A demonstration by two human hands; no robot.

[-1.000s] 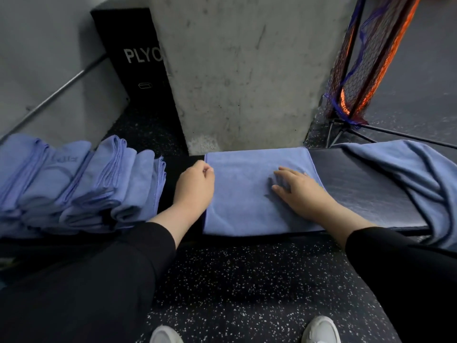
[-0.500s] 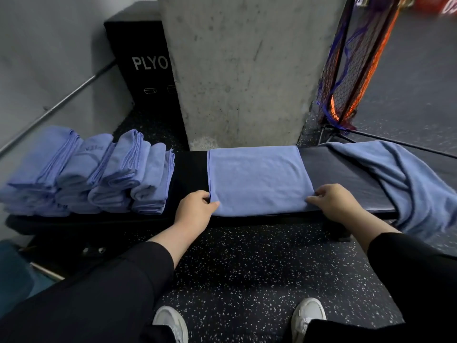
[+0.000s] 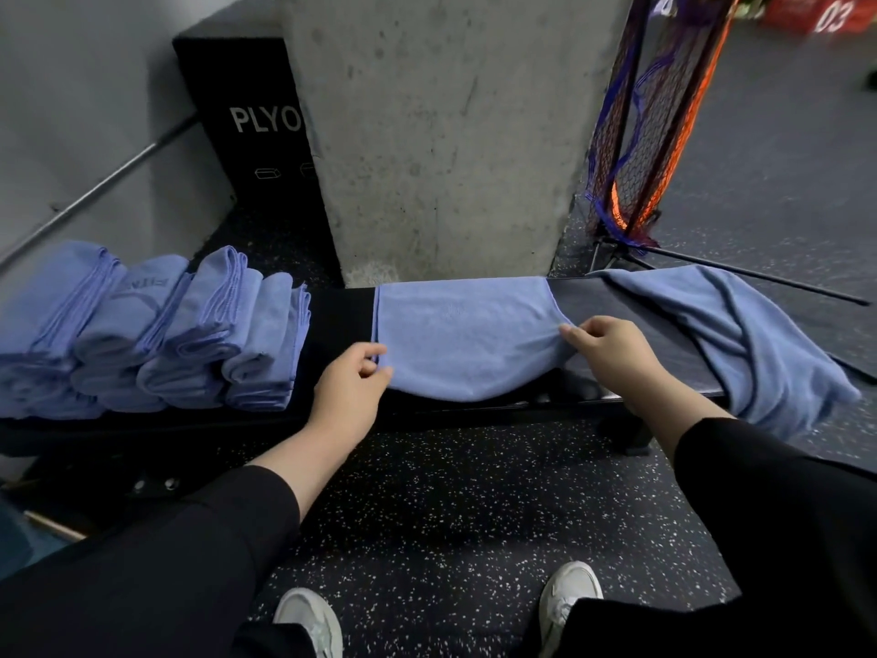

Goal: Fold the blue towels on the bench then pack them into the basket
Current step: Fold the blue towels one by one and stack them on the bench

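A half-folded blue towel (image 3: 462, 334) lies across the middle of the black bench (image 3: 339, 320). My left hand (image 3: 349, 394) pinches its near left corner and my right hand (image 3: 612, 356) pinches its near right corner. Both corners are raised off the bench, so the near edge sags between them. Several folded blue towels (image 3: 156, 330) sit in a row on the left end of the bench. An unfolded blue towel (image 3: 731, 334) drapes over the right end. No basket is in view.
A concrete pillar (image 3: 436, 135) stands right behind the bench. A black plyo box (image 3: 242, 130) is at the back left. An orange and blue net (image 3: 650, 121) on a thin stand rises at the back right. My white shoes (image 3: 569, 596) rest on speckled floor.
My hands went from pressing flat on the towel to its near corners, gripped them and lifted them. The near edge now hangs off the bench. The camera has pulled back.
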